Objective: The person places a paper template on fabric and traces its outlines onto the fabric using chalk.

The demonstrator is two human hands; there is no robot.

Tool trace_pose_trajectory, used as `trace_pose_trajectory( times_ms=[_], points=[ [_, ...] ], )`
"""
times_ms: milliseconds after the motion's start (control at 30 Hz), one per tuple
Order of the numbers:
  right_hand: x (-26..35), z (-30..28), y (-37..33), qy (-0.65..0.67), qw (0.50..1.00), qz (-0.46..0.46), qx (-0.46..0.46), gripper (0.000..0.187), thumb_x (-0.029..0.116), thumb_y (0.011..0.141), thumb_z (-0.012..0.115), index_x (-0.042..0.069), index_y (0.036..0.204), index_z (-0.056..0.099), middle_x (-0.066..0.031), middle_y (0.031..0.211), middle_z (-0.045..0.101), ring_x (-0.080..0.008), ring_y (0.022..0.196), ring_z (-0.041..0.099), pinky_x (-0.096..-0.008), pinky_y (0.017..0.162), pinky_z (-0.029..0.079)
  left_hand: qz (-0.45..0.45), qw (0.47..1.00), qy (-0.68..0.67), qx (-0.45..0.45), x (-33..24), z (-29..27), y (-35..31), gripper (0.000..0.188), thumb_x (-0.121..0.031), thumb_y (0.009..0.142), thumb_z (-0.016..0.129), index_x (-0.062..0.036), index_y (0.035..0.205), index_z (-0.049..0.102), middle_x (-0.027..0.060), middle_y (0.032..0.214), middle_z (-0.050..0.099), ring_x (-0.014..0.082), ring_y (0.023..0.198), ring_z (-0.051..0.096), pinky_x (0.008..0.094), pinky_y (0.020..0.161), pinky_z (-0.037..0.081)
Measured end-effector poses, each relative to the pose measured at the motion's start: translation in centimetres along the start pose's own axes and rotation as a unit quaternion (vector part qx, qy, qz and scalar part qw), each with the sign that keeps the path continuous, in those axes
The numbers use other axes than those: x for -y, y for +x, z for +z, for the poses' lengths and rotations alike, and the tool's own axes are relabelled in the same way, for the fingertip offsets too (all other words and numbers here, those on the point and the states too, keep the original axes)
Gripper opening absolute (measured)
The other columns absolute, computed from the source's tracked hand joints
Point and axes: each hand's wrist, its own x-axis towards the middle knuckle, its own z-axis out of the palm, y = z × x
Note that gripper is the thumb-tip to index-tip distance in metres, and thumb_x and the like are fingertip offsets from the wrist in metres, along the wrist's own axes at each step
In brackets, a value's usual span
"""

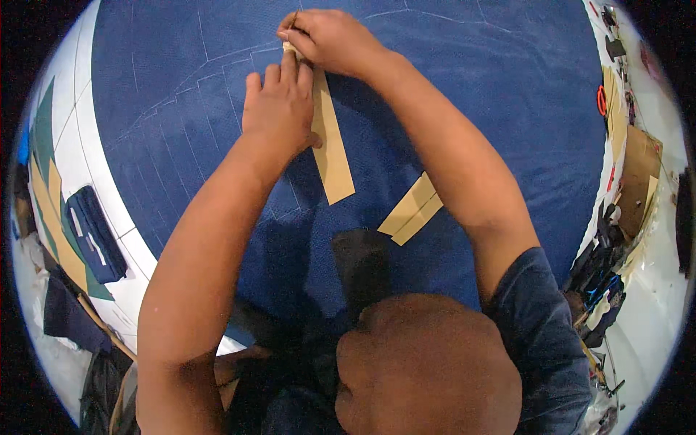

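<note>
A large blue sheet (pixel 435 109) with a leathery grain lies spread under both hands, with thin pale lines drawn on it. My left hand (pixel 279 101) rests palm down, fingers stretched, along a long tan card strip (pixel 335 156); its thumb lies on the strip's edge. At the strip's far end, my right hand (pixel 337 43) pinches a thin, dark, pen-like tool (pixel 293 22), mostly hidden by the fingers. A small cream piece (pixel 288 47) shows by the left fingertips; its kind cannot be made out. Other tan card strips (pixel 409 210) lie beneath my right forearm.
Left of the sheet, a dark blue pouch (pixel 96 235) lies on the white tabletop (pixel 109 174) beside green and tan pieces (pixel 61 217). Along the right edge are red-handled scissors (pixel 601 100), brown cardboard (pixel 641 170) and a dark jumble of items (pixel 598 290).
</note>
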Motion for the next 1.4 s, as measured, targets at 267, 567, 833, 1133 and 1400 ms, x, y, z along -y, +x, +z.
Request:
trace_pose_trajectory(
  times_ms=[267,567,833,1133,1400],
  points=[
    [1.6,-1.2,-0.6,0.017,0.999,0.025,-0.018,0.030,0.034,0.098,0.055,0.010,0.106,0.070,-0.0164,0.099,0.072,-0.0378,0.097,0.068,-0.0491,0.087,0.053,0.000,1.000,-0.003,0.017,0.3,-0.3,0.0,0.124,-0.052,0.049,0.094,-0.0040,0.148,0.036,0.0142,0.155,0.037,0.0291,0.127,0.048,0.0473,0.098,0.040],
    [1.5,-1.2,-1.4,0.011,0.999,0.031,-0.040,0.029,0.032,0.097,0.058,0.008,0.108,0.072,-0.0152,0.098,0.073,-0.0355,0.092,0.069,-0.0444,0.083,0.055,-0.006,1.000,-0.006,0.028,0.0,-0.5,0.4,0.130,-0.053,0.051,0.094,-0.0025,0.152,0.029,0.0160,0.160,0.030,0.0317,0.143,0.036,0.0513,0.105,0.037],
    [1.8,-2.5,-2.9,0.016,0.996,0.059,-0.058,0.025,0.027,0.097,0.059,0.007,0.106,0.070,-0.0152,0.101,0.072,-0.0360,0.094,0.068,-0.0443,0.083,0.055,-0.010,0.998,-0.015,0.060,0.4,-1.3,0.7,0.136,-0.052,0.048,0.096,-0.0025,0.154,0.026,0.0166,0.161,0.030,0.0320,0.144,0.035,0.0539,0.107,0.035],
    [1.6,-3.7,-4.5,0.003,0.994,0.106,-0.031,0.028,0.027,0.098,0.055,0.005,0.109,0.070,-0.0165,0.112,0.070,-0.0362,0.104,0.065,-0.0457,0.090,0.052,-0.013,0.999,-0.020,0.047,-0.6,-0.5,0.7,0.136,-0.054,0.051,0.094,-0.0043,0.157,0.024,0.0175,0.161,0.028,0.0337,0.147,0.031,0.0570,0.113,0.030],
    [2.3,-3.8,-4.2,0.012,0.992,0.124,-0.016,0.024,0.023,0.098,0.055,0.005,0.109,0.069,-0.0165,0.110,0.070,-0.0375,0.101,0.066,-0.0460,0.087,0.054,-0.028,0.998,0.006,0.051,-0.7,-0.9,0.7,0.137,-0.057,0.052,0.093,-0.0044,0.158,0.023,0.0198,0.162,0.026,0.0354,0.148,0.029,0.0543,0.115,0.029]
  ],
)
